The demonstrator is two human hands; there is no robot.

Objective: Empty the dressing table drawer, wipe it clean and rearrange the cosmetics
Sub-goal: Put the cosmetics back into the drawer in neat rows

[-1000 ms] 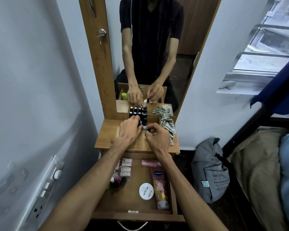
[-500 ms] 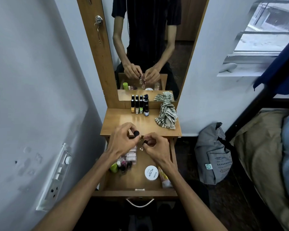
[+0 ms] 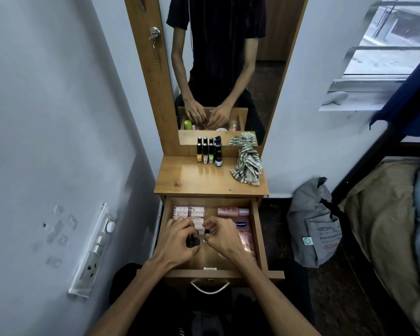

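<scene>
The task is judged to be in its last stage, the rearranging. The open wooden drawer [image 3: 259, 229] is already partly refilled: pale pink boxes [image 3: 188, 211] are laid flat beyond the left grip, a pink bottle [image 3: 232, 211] is laid beyond the right grip, and a pink Vaseline tube [image 3: 245, 235] is set just to the right of it. Four small dark-capped bottles [image 3: 209, 154] are left standing in a row on the wooden worktop [image 3: 192, 178], well beyond both grips, and are judged still to be put back. A striped grey-and-white cloth [image 3: 247, 166] is left crumpled near them, so the wiping is taken as done.

The left hand [image 3: 177, 241] is curled round a small dark bottle [image 3: 195, 241], which is held low inside the drawer. The right hand [image 3: 222, 235] is curled close beside it, and a small dark object appears to be pinched at its fingertips, though what that object is cannot be told.
</scene>
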